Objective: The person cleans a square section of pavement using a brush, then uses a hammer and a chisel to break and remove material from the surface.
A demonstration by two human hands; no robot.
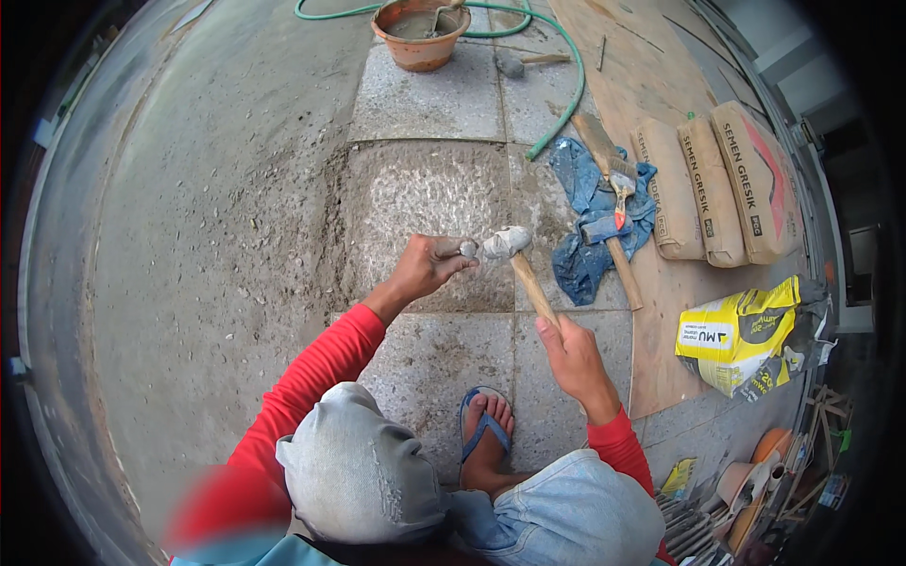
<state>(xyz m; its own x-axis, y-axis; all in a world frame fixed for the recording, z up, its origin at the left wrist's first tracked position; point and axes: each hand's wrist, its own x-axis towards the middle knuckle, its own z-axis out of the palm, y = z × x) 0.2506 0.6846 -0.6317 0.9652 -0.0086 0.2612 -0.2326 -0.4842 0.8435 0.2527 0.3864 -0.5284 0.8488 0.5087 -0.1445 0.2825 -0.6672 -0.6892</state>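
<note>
**Chiselling the stone slab**

Gripping a chisel [466,249] in my clenched left hand [427,265], I set it on the roughened slab [415,203]. My right hand [569,354] grasps the wooden handle of the hammer [506,243], whose head touches the chisel's end.

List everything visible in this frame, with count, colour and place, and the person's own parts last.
Wooden-handled hammer with grey head: one, in right hand, head at chisel.
Grey metal chisel: one, in left hand, on roughened slab.
Chipped grey paving slab: one, centre.
Orange mortar basin: one, top.
Green hose: one, top, curving right.
Blue cloth: one, right of slab, a wooden-handled brush and second hammer on it.
Brown cement sacks: three, right.
Yellow bag: one, lower right.
Blue sandal: one, on foot.
Left hand: red sleeve.
Right hand: red sleeve.
</note>
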